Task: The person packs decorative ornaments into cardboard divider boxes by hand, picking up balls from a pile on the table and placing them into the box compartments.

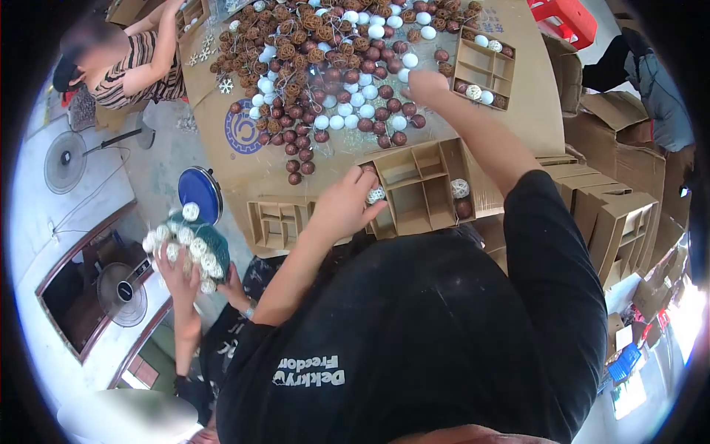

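Observation:
In front of my body lies a divided cardboard box [418,198]. My left hand [342,206] is at its left end, fingers and thumb closed around a white woven ball [376,195], and it covers part of that compartment. A white woven ball [460,188] and a brown ball [464,209] sit in the box's right end. My right hand [427,89] reaches to the right side of the pile, its fingers curled. Beside its fingertips are white balls [403,75]; what it grips is hidden. Brown glittery balls [299,140] and brown woven balls [314,33] make up the pile.
Another divided box [484,68] with balls in its ends lies at the back right. A further divided box [277,224] is left of my arm. Stacked boxes [614,214] stand at the right. One co-worker [140,70] sits back left; another's hand [177,274] holds white balls.

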`<state>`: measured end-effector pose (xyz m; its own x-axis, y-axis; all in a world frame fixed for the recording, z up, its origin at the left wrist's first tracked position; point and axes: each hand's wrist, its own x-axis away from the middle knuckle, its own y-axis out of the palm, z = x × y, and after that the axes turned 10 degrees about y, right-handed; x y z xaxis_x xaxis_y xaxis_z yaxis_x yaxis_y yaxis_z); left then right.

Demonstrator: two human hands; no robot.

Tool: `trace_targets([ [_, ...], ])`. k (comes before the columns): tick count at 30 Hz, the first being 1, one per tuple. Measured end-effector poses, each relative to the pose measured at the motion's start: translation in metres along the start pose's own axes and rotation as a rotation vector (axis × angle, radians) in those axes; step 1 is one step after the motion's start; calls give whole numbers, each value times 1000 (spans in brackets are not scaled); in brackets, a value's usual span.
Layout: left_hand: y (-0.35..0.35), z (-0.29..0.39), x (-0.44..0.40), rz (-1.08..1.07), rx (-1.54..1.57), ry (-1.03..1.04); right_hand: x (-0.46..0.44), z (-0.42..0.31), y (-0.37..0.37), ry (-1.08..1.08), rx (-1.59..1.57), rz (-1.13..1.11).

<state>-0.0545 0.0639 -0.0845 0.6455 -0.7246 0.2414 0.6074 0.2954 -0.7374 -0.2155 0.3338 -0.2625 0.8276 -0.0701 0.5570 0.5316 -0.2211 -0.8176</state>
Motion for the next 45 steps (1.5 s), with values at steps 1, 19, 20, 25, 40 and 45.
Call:
trace_targets([
  [1,-2,-4,2,-11,7,-11,-1,-4,-5,1,36,-23],
  [19,100,-162,-101,232,-158,-254,291,52,-29,-203,-557,478],
  [20,101,-163,-98,229,-162,-242,294,48,-24,-188,-549,442],
  [25,115,-181,-84,219,-140,-267,288,45,-16,-222,-419,477],
  [40,125,-95,15,1125,696,-457,264,50,-19,-308,-340,388],
  [45,77,-21,67,824,1084,1,264,49,-15,-307,-386,407],
])
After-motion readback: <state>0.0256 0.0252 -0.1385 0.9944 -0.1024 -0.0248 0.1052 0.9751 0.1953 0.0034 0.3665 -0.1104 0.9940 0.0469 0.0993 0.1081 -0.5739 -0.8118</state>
